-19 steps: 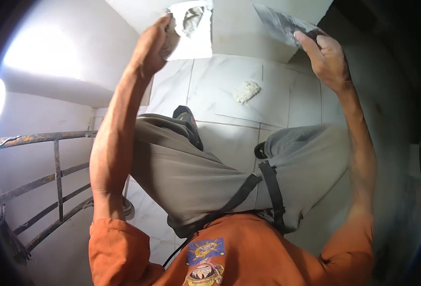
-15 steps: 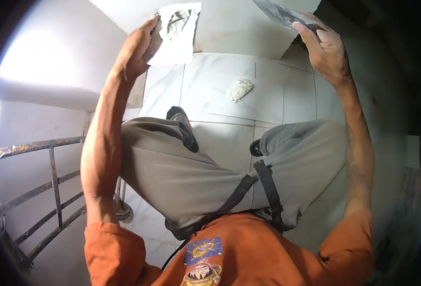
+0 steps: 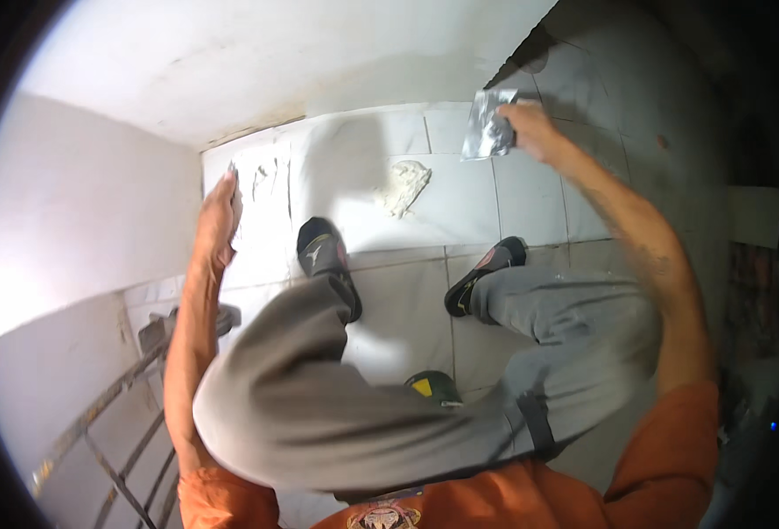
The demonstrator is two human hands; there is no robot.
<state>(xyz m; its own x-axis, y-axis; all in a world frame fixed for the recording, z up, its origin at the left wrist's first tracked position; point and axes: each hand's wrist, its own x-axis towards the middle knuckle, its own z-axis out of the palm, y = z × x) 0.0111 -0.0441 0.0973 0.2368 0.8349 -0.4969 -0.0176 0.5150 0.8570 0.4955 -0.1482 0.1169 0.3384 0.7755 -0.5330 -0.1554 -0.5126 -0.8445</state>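
Above floor tiles (image 3: 530,198), right grip (image 3: 530,130) clasps a scraper (image 3: 485,134), left grip (image 3: 217,216) a white plate (image 3: 262,207)

A lump (image 3: 407,187) on the floor (image 3: 530,203), in front of two shoes (image 3: 486,271)
Left of the lump, the left hand (image 3: 217,219) has a plate (image 3: 262,212). Right of it, the right hand (image 3: 535,132) has a scraper (image 3: 488,134). The wall (image 3: 319,53) is ahead, past the lump. A rack (image 3: 118,480) is by the left arm (image 3: 191,370).

The scraper (image 3: 486,132) is glossy, smeared metal; the paste (image 3: 409,183) looks matt and lumpy. Tiles (image 3: 530,203) shine smooth, trousers (image 3: 293,397) and shirt (image 3: 517,495) are matt cloth, the frame (image 3: 90,417) rough metal.
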